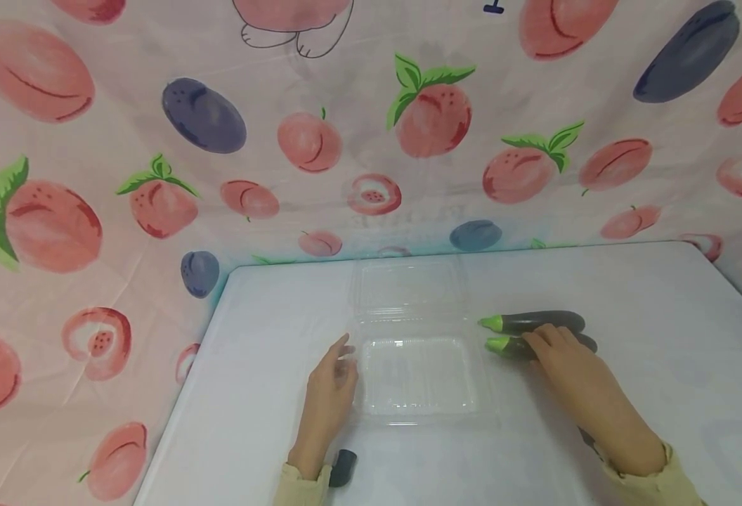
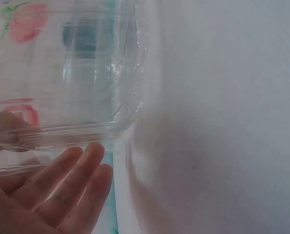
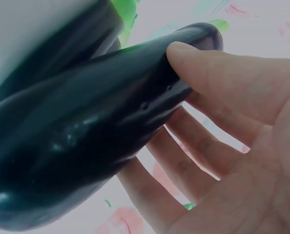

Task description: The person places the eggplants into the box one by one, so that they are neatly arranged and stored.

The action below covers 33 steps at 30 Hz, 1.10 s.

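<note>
A clear plastic clamshell container (image 1: pixel 418 414) lies unfolded on the white table, its lid half toward the back. My left hand (image 1: pixel 329 386) is at the container's left edge. In the left wrist view the thumb and index finger are right at the clear rim (image 2: pixel 62 139), while the other fingers (image 2: pixel 74 195) extend loosely beside it. To the container's right, two dark eggplants with green stem ends lie side by side. My right hand (image 1: pixel 563 362) grips the nearer eggplant (image 3: pixel 76 126), thumb on top and fingers around the far side. The farther eggplant (image 1: pixel 538 322) lies just behind it.
A white table (image 1: pixel 257 316) carries everything, its back edge meeting a fruit-print cloth (image 1: pixel 320 77) that also hangs along the left side. Close to the left sleeve (image 1: pixel 304 485) is a small black object (image 1: pixel 343 467).
</note>
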{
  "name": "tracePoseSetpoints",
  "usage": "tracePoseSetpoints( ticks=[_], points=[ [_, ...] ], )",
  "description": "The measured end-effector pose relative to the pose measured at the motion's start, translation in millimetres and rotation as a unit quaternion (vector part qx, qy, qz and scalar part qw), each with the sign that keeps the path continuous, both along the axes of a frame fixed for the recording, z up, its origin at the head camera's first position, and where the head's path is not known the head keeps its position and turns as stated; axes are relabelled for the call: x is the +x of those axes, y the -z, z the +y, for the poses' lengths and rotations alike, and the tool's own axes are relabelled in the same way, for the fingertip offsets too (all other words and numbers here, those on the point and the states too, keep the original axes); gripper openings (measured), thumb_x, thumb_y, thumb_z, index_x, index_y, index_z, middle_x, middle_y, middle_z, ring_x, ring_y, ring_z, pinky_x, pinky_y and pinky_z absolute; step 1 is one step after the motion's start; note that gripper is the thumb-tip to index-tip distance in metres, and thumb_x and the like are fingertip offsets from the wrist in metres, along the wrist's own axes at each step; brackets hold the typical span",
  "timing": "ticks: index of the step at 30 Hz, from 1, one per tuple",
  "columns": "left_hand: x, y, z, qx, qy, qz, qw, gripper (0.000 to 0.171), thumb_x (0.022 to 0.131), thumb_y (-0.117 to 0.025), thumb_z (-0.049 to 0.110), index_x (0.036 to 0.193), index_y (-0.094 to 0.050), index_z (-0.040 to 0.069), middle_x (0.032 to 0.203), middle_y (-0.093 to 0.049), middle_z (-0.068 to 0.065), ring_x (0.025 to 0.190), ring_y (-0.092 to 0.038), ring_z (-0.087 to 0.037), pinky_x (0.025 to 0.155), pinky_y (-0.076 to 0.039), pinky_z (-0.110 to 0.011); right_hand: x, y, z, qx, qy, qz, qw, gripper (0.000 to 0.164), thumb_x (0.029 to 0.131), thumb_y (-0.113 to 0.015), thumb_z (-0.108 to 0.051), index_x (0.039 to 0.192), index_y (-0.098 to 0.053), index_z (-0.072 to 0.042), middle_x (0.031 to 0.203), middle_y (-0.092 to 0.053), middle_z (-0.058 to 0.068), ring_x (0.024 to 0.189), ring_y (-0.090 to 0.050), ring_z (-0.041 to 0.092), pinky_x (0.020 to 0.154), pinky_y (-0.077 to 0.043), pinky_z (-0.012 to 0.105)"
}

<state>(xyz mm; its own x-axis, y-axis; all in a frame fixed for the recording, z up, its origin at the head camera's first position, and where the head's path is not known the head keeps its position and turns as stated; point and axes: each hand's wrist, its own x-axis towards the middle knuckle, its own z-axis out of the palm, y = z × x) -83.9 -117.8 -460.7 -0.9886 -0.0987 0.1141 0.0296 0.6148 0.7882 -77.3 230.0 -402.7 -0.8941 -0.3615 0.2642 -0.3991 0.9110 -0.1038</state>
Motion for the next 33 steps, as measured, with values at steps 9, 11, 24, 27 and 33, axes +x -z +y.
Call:
tracePoseSetpoints(
  ticks=[9, 11, 24, 27, 33],
  points=[
    [1.2, -0.9, 3, 0.016, 0.002, -0.005, 0.9999, 0.044, 0.101, -0.055, 0.017, 0.145, -0.05, 0.015, 0.13, -0.065, -0.004, 0.113, -0.065, -0.023, 0.096, -0.055, -0.04, -2.7, -6.9, -11, -0.009, -0.015, -0.001, 1.0, 0.039, 0.077, -0.08, 0.002, 0.112, -0.064, 0.005, 0.109, -0.063, 0.019, 0.1, -0.061, 0.036, 0.081, -0.057, 0.048],
    [1.6, -1.2, 3, 0.013, 0.002, -0.003, 0.9999, 0.044, 0.101, -0.055, 0.017, 0.145, -0.05, 0.014, 0.129, -0.065, -0.004, 0.113, -0.065, -0.023, 0.096, -0.055, -0.04, -2.6, -8.5, -13, -0.009, -0.014, -0.002, 1.0, 0.039, 0.078, -0.08, 0.002, 0.113, -0.064, 0.005, 0.11, -0.063, 0.018, 0.102, -0.061, 0.036, 0.082, -0.057, 0.048],
    [2.5, 0.8, 1, 0.012, 0.002, 0.012, 0.9998, 0.045, 0.099, -0.056, 0.014, 0.144, -0.051, 0.012, 0.128, -0.066, -0.005, 0.112, -0.065, -0.022, 0.095, -0.056, -0.04, -9.9, -10.4, -31, -0.015, -0.013, -0.002, 1.0, 0.038, 0.081, -0.078, 0.0, 0.116, -0.065, 0.002, 0.112, -0.063, 0.017, 0.105, -0.061, 0.034, 0.086, -0.058, 0.047],
    [2.8, 0.6, 2, 0.011, 0.001, 0.009, 0.9999, 0.046, 0.099, -0.057, 0.013, 0.144, -0.051, 0.013, 0.128, -0.066, -0.005, 0.112, -0.065, -0.022, 0.095, -0.056, -0.039, -10.6, -10.6, -34, -0.019, -0.018, 0.006, 1.0, 0.039, 0.08, -0.079, 0.001, 0.116, -0.065, 0.002, 0.111, -0.063, 0.016, 0.105, -0.061, 0.034, 0.086, -0.057, 0.047],
    [2.8, -0.4, 3, 0.011, 0.0, 0.01, 0.9999, 0.046, 0.099, -0.057, 0.012, 0.144, -0.051, 0.013, 0.127, -0.066, -0.004, 0.112, -0.066, -0.022, 0.096, -0.056, -0.039, -12.8, -9.9, -41, -0.023, -0.034, 0.021, 0.999, 0.037, 0.081, -0.078, 0.001, 0.116, -0.065, 0.003, 0.111, -0.061, 0.016, 0.104, -0.061, 0.033, 0.082, -0.058, 0.047]
  ],
)
